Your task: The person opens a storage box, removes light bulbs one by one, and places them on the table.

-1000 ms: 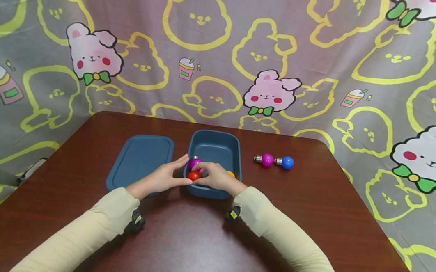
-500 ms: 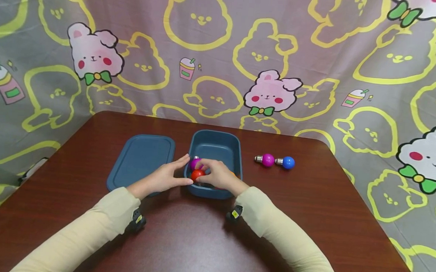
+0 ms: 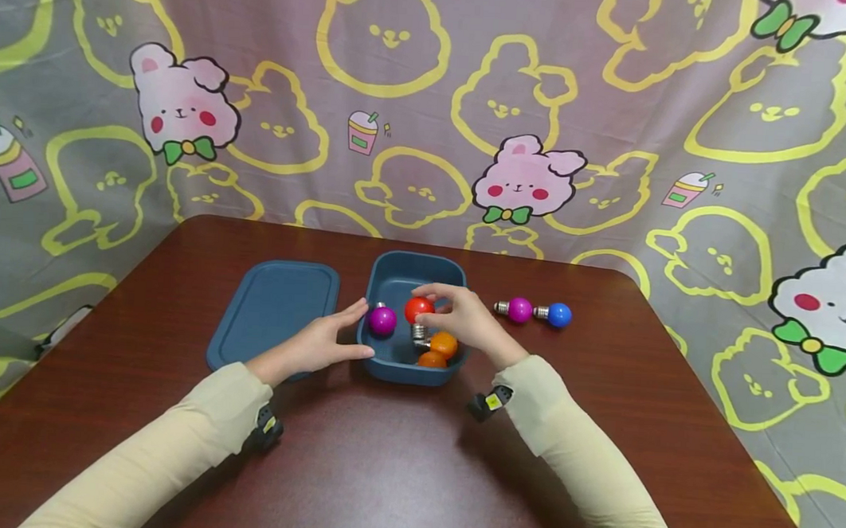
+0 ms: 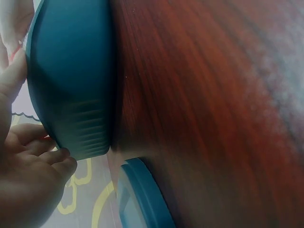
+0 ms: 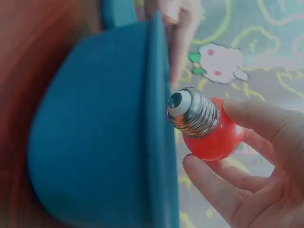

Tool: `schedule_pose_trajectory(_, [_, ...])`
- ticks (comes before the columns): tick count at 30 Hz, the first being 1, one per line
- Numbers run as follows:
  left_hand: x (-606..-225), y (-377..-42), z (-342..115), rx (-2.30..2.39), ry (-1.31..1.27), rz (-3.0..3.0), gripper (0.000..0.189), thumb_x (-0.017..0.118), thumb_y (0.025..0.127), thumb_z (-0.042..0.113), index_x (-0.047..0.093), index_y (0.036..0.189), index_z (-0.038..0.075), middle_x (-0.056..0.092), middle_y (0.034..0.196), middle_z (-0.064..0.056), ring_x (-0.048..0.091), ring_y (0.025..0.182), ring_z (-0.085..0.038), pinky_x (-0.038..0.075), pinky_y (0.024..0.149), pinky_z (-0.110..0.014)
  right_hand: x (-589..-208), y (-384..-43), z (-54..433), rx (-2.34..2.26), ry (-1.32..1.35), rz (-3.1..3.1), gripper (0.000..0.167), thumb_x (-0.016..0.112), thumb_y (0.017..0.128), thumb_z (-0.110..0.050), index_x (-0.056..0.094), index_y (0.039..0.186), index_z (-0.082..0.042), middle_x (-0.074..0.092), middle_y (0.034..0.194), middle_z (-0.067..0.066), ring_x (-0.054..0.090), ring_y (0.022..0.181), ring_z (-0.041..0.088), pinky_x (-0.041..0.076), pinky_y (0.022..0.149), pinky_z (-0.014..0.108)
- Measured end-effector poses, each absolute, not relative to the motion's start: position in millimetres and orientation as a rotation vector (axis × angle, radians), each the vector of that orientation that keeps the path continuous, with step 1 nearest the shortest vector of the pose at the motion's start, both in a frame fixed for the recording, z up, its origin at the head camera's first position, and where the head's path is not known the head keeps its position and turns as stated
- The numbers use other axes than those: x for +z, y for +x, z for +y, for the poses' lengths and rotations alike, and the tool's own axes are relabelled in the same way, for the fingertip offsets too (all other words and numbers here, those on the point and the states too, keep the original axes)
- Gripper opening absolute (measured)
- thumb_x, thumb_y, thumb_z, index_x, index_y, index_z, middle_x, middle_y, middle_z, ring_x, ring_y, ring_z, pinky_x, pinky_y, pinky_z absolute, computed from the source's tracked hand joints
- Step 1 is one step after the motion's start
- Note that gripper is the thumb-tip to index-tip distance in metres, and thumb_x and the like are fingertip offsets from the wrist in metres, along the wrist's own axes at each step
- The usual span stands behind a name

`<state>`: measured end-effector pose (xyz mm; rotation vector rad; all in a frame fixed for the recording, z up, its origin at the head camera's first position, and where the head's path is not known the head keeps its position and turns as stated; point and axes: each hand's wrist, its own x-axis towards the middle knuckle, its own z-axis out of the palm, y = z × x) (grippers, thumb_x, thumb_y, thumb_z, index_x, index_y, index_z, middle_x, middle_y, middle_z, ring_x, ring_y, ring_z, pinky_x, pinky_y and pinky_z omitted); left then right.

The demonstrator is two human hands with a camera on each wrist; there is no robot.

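My right hand holds a red light bulb between thumb and fingers over the blue box. The bulb's metal screw base points down in the head view; the right wrist view shows the red bulb beside the box rim. My left hand rests at the box's near left corner, thumb and fingers spread along the rim. Inside the box, a purple bulb lies at the left and two orange bulbs, one an orange bulb farther back, lie at the near right.
A flat blue lid lies on the brown table left of the box. To the right, a magenta bulb and a blue bulb lie in a row. A patterned curtain hangs behind the table.
My right hand has lifted the red bulb from the box's near left, moving it right and up. Both orange bulbs now show. The left hand has stayed put.
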<state>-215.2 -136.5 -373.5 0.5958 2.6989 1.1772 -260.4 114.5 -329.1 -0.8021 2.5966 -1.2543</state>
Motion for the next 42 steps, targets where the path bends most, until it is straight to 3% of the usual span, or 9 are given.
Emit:
schedule_pose_trajectory(5, [-375, -215, -136, 1.183, 0.596, 2.699, 0.080, 0.069, 0.083, 0.033, 0.027, 0.144, 0.002, 0.017, 0.151, -0.013, 0.020, 0.134, -0.032, 0.022, 0.103, -0.053, -320, -265, 138, -1.343, -0.727, 2.646, 0.039, 0.071, 0.082, -0.017, 0.061, 0.120, -0.012, 0.058, 0.104, 0.010, 0.058, 0.086, 0.026, 0.051, 0.070, 0.033])
schedule_pose_trajectory(13, [-374, -213, -136, 1.194, 0.601, 2.694, 0.080, 0.069, 0.083, 0.031, 0.027, 0.144, 0.001, 0.017, 0.151, -0.012, 0.019, 0.134, -0.032, 0.021, 0.103, -0.053, -304, -273, 192, -1.493, -0.511, 2.739, 0.049, 0.068, 0.084, -0.016, 0.053, 0.131, -0.011, 0.056, 0.112, 0.016, 0.055, 0.090, 0.029, 0.051, 0.069, 0.029])
schedule_pose_trajectory(19, [-373, -212, -136, 1.195, 0.612, 2.701, 0.079, 0.069, 0.083, 0.031, 0.027, 0.143, 0.000, 0.017, 0.151, -0.013, 0.019, 0.134, -0.033, 0.021, 0.103, -0.053, -299, -281, 239, -1.681, -0.345, 2.764, 0.051, 0.067, 0.086, -0.013, 0.049, 0.132, -0.001, 0.053, 0.108, 0.020, 0.060, 0.080, 0.014, 0.051, 0.064, 0.021])
schedule_pose_trajectory(30, [-374, -214, -136, 1.181, 0.582, 2.700, 0.080, 0.069, 0.083, 0.033, 0.027, 0.144, 0.002, 0.016, 0.151, -0.012, 0.019, 0.134, -0.032, 0.022, 0.102, -0.054, -330, -293, 316, -1.964, 0.068, 2.768, 0.051, 0.065, 0.085, -0.008, 0.042, 0.129, 0.006, 0.047, 0.101, 0.009, 0.059, 0.066, 0.002, 0.050, 0.061, 0.017])
schedule_pose_trajectory(42, [-376, -215, -137, 1.176, 0.587, 2.703, 0.080, 0.069, 0.083, 0.032, 0.026, 0.144, 0.002, 0.016, 0.151, -0.012, 0.019, 0.135, -0.032, 0.021, 0.103, -0.053, -367, -290, 348, -1.898, 0.381, 2.807, 0.059, 0.061, 0.087, -0.009, 0.035, 0.139, -0.001, 0.044, 0.122, 0.022, 0.051, 0.072, -0.001, 0.050, 0.067, 0.018])
